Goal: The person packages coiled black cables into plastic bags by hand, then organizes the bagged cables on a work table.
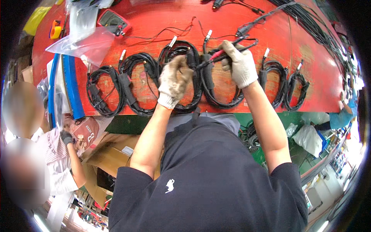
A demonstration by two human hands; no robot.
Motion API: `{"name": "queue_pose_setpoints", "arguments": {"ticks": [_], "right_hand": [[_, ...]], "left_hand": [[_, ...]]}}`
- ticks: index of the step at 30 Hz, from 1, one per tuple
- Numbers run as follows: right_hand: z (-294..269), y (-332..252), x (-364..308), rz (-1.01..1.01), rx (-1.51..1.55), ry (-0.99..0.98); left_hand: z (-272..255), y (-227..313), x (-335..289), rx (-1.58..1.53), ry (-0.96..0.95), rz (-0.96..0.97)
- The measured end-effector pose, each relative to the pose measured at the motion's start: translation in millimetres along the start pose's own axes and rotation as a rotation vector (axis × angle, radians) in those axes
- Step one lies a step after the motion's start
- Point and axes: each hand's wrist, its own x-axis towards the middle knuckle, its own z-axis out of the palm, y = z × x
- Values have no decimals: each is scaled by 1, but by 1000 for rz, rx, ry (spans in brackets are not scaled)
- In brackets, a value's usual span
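Observation:
My left hand (176,82), in a soiled white glove, has its fingers curled over a coiled black cable (196,89). A black plug end (191,58) lies beside its fingertips; what the fingers grip is hidden. My right hand (241,65), also gloved, pinches a red and black test probe (216,55) that points left toward the other hand. A second black lead loops by its fingers. Behind it a black cable end (243,31) runs to the upper right. Thin leads trail from a red-edged multimeter (113,22) at the far left.
More coiled black cables (105,91) with light metal tips lie in a row on the red table (154,23). Clear plastic bags (83,44) and blue strips (72,87) are at left. A cable bundle (309,23) crosses the far right. Other people stand at left and right.

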Motion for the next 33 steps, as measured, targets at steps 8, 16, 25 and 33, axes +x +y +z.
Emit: {"name": "queue_pose_setpoints", "arguments": {"ticks": [8,16,25,33], "right_hand": [[-6,7,7,-41,127,-11],[-12,7,7,-78,52,1],[-4,2,4,-62,124,21],[-1,-2,3,-52,125,19]], "left_hand": [[3,-63,-25,605,133,-114],[29,-59,-13,742,118,-252],[29,-66,-14,643,159,-280],[28,-64,-15,656,103,-256]]}}
